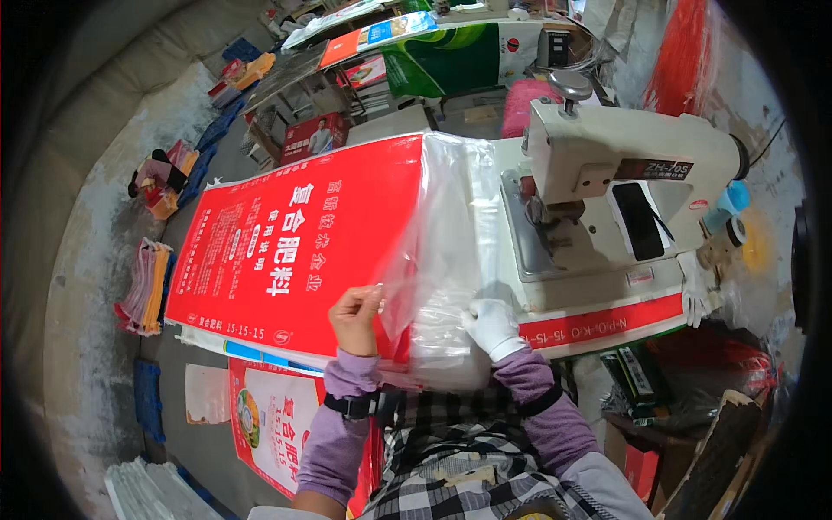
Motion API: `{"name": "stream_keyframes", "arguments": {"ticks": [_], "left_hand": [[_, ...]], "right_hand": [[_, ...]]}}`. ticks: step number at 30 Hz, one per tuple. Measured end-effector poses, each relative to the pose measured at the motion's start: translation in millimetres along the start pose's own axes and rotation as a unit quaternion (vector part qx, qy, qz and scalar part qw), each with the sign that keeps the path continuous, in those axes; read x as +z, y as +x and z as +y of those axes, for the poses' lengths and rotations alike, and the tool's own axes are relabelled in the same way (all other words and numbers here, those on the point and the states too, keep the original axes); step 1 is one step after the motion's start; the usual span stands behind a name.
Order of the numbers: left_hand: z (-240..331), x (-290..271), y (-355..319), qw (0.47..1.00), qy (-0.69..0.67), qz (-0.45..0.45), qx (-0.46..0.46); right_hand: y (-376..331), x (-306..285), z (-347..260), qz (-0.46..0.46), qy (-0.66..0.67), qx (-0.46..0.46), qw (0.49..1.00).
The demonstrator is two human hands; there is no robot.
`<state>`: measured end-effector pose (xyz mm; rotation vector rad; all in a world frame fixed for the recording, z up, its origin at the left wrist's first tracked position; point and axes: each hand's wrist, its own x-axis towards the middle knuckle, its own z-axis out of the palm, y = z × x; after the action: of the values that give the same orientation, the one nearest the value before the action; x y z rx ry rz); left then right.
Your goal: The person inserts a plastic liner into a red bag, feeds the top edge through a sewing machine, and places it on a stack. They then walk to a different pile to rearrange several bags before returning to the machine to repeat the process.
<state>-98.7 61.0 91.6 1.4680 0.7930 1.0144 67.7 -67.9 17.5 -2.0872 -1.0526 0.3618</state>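
Observation:
A red printed sack [364,208] lies flat on top of a stack, with a clear plastic liner [446,260] spread over its right end. My left hand [354,319], bare, pinches the liner's loose left edge and holds it slightly raised above the red surface. In a white glove, my right hand [492,328] has its fingers closed on the liner's right side, near the sewing machine's bed. Just beyond that hand stands the large cream sewing machine [598,182]. Its needle area [555,217] is to the right of the liner.
A phone [637,221] rests against the machine. A white glove [693,290] hangs at the table's right edge. Another printed sack [273,425] lies below the stack at lower left. Folded cloth bundles [145,286] line the left side. Red strands [680,56] hang behind the machine.

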Motion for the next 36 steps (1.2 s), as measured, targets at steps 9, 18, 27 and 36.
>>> {"name": "stream_keyframes", "arguments": {"ticks": [9,18,27,36], "left_hand": [[-10.6,-22.1,-7.5,0.943,-0.315,-0.084,-0.067],[-38.2,-80.6,2.1,0.94,0.213,-0.195,-0.181],[7.4,-74.0,-34.1,0.894,0.404,-0.186,0.054],[73.7,-156.6,-173.0,0.799,0.583,-0.107,0.103]], "right_hand": [[-11.2,-20.7,-122.3,-0.098,0.232,-0.043,0.967],[-25.3,33.8,-84.9,-0.193,0.205,-0.266,0.922],[-18.5,20.5,-96.8,-0.227,0.232,-0.357,0.876],[7.5,93.8,-111.9,-0.158,-0.223,-0.483,0.832]]}}
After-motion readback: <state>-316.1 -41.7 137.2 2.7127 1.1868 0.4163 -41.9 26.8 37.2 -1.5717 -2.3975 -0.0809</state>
